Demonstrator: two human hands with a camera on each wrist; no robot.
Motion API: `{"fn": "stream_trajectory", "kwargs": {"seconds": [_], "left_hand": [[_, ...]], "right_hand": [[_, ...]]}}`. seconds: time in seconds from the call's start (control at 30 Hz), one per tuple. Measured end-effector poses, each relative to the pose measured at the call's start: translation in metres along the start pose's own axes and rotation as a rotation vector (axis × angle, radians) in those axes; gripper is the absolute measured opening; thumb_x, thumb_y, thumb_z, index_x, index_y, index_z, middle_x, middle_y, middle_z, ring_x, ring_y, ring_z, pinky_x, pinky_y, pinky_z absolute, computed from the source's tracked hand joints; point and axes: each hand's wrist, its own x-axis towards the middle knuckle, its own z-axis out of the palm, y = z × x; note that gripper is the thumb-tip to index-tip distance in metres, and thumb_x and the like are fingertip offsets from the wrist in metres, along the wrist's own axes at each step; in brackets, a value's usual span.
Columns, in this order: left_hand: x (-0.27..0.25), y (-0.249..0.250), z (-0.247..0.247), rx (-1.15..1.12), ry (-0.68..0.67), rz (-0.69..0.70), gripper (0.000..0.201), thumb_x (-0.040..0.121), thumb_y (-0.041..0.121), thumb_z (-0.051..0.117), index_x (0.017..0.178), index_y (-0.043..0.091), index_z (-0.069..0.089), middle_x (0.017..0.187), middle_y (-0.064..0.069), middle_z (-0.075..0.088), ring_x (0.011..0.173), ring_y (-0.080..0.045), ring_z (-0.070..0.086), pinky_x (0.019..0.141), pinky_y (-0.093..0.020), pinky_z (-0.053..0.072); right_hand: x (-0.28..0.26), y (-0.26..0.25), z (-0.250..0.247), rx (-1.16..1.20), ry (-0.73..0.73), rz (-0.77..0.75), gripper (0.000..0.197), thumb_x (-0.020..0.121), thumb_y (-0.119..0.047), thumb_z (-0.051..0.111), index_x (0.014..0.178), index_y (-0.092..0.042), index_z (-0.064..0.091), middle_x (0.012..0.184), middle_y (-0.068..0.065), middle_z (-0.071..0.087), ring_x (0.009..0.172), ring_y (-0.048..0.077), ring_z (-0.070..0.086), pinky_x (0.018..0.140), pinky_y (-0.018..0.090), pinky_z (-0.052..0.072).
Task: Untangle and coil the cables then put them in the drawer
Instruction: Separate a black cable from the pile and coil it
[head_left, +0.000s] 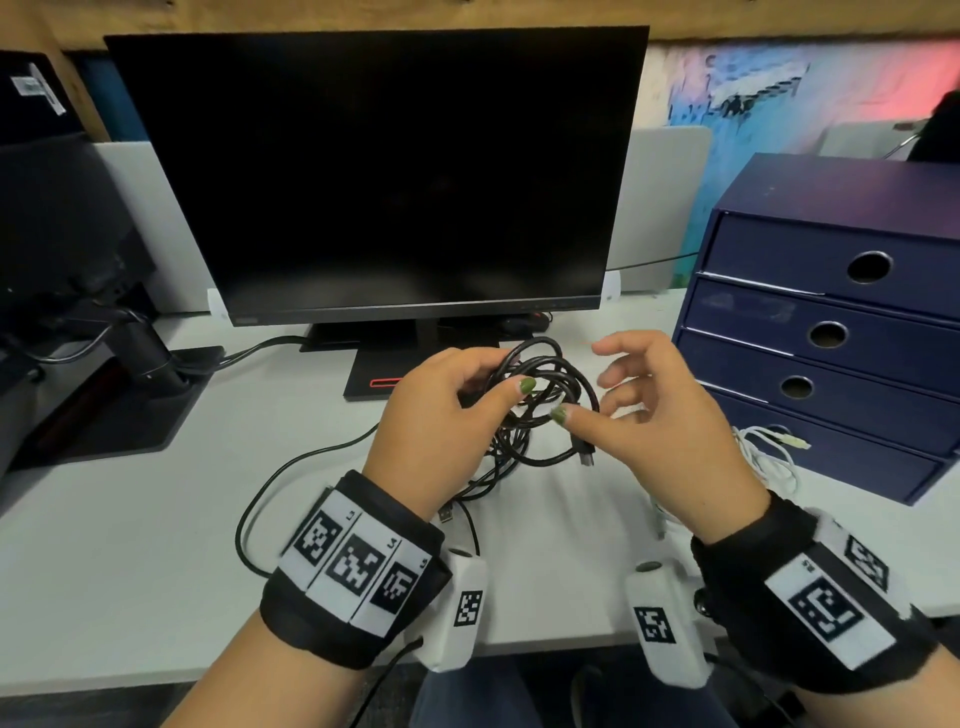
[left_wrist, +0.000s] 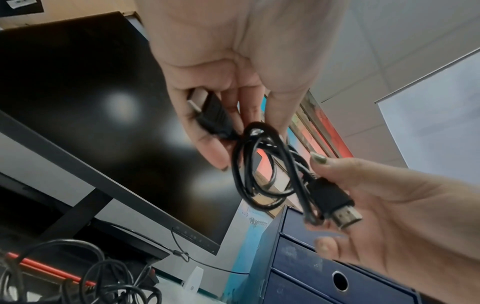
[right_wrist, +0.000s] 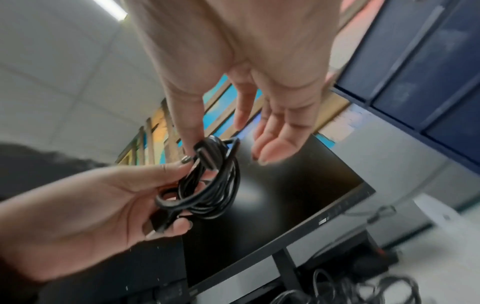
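Observation:
A black cable (head_left: 550, 364), wound into a small coil, hangs above the desk in front of the monitor. My left hand (head_left: 467, 395) grips the coil's left side between thumb and fingers. In the left wrist view a USB plug (left_wrist: 205, 109) lies under those fingers. My right hand (head_left: 623, 395) is beside the coil, its thumb tip touching the strands and its fingers spread apart. The cable's other plug (head_left: 586, 454) dangles below that thumb. A tangle of black cables (head_left: 498, 467) lies on the desk under the hands. A white cable (head_left: 769, 452) rests beside the navy drawer unit (head_left: 831, 291).
The drawer unit has several drawers with round finger holes, all closed, at the right of the white desk (head_left: 130, 545). A dark monitor (head_left: 374, 171) stands behind the hands on its stand. A second monitor base and cables are at the left.

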Motion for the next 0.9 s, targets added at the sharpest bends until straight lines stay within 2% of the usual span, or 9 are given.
{"fn": "stream_trajectory", "kwargs": {"seconds": [0.1, 0.23, 0.3, 0.47, 0.63, 0.7, 0.77, 0.83, 0.9], "left_hand": [[0.001, -0.002, 0.001, 0.045, 0.005, 0.013, 0.019, 0.092, 0.031, 0.058, 0.108, 0.033, 0.067, 0.095, 0.014, 0.064, 0.088, 0.0, 0.06, 0.081, -0.021, 0.05], [0.001, -0.001, 0.004, 0.198, -0.031, 0.033, 0.021, 0.098, 0.03, 0.047, 0.115, 0.028, 0.06, 0.102, 0.013, 0.058, 0.091, -0.002, 0.053, 0.073, -0.01, 0.04], [0.002, -0.002, 0.004, 0.209, -0.049, 0.017, 0.022, 0.099, 0.03, 0.044, 0.116, 0.028, 0.058, 0.104, 0.012, 0.057, 0.092, -0.003, 0.053, 0.073, -0.013, 0.04], [0.005, -0.004, 0.0, 0.126, -0.071, 0.02, 0.022, 0.1, 0.029, 0.042, 0.113, 0.026, 0.058, 0.099, 0.011, 0.061, 0.092, -0.005, 0.055, 0.078, -0.023, 0.045], [0.005, -0.006, -0.005, 0.079, -0.108, 0.047, 0.024, 0.095, 0.033, 0.051, 0.119, 0.033, 0.054, 0.105, 0.014, 0.061, 0.097, -0.002, 0.056, 0.083, -0.025, 0.048], [0.004, -0.006, -0.008, 0.031, -0.148, 0.071, 0.041, 0.09, 0.033, 0.06, 0.128, 0.044, 0.049, 0.109, 0.015, 0.06, 0.099, 0.001, 0.057, 0.086, -0.021, 0.048], [0.003, -0.004, -0.011, 0.051, -0.142, 0.11, 0.046, 0.089, 0.027, 0.062, 0.127, 0.051, 0.05, 0.098, 0.014, 0.058, 0.091, 0.003, 0.055, 0.079, -0.009, 0.043], [0.003, -0.004, -0.014, 0.05, -0.089, 0.141, 0.041, 0.089, 0.018, 0.061, 0.117, 0.048, 0.059, 0.089, 0.014, 0.058, 0.088, 0.003, 0.054, 0.074, -0.006, 0.04], [0.003, -0.005, -0.017, -0.039, -0.088, 0.126, 0.042, 0.087, 0.012, 0.062, 0.114, 0.044, 0.064, 0.094, 0.017, 0.066, 0.091, 0.005, 0.058, 0.079, -0.008, 0.044]], "right_hand": [[-0.005, -0.007, 0.001, -0.116, 0.004, -0.095, 0.034, 0.072, -0.03, 0.079, 0.091, -0.028, 0.051, 0.075, -0.001, 0.057, 0.058, 0.007, 0.051, 0.056, 0.016, 0.044], [-0.006, -0.009, 0.006, -0.265, -0.035, -0.127, 0.019, 0.08, -0.029, 0.072, 0.085, -0.029, 0.053, 0.063, -0.003, 0.063, 0.06, 0.009, 0.055, 0.06, 0.017, 0.043], [-0.004, -0.01, 0.007, -0.281, -0.039, -0.13, 0.016, 0.083, -0.028, 0.069, 0.086, -0.03, 0.054, 0.064, -0.004, 0.064, 0.061, 0.008, 0.057, 0.062, 0.016, 0.044], [-0.001, -0.01, 0.01, -0.035, -0.11, -0.05, 0.015, 0.087, -0.011, 0.059, 0.09, -0.025, 0.053, 0.074, -0.001, 0.068, 0.061, 0.015, 0.068, 0.065, 0.03, 0.054], [0.004, -0.013, 0.006, 0.272, -0.204, 0.023, 0.018, 0.089, 0.004, 0.051, 0.093, -0.013, 0.053, 0.069, 0.005, 0.06, 0.055, 0.026, 0.066, 0.056, 0.026, 0.05], [0.006, -0.015, 0.003, 0.322, -0.223, 0.015, 0.019, 0.09, 0.008, 0.049, 0.094, -0.01, 0.052, 0.069, 0.009, 0.058, 0.053, 0.025, 0.064, 0.054, 0.021, 0.048], [0.007, -0.017, 0.001, 0.359, -0.249, -0.004, 0.021, 0.09, 0.012, 0.047, 0.092, -0.008, 0.051, 0.069, 0.012, 0.056, 0.05, 0.025, 0.061, 0.054, 0.021, 0.048], [0.009, -0.02, 0.0, 0.369, -0.271, -0.034, 0.024, 0.089, 0.015, 0.044, 0.09, -0.007, 0.051, 0.065, 0.01, 0.057, 0.046, 0.024, 0.056, 0.059, 0.035, 0.054], [0.009, -0.022, -0.001, 0.418, -0.277, -0.029, 0.019, 0.086, 0.011, 0.047, 0.089, -0.006, 0.053, 0.062, 0.008, 0.058, 0.043, 0.023, 0.051, 0.072, 0.058, 0.051]]}}
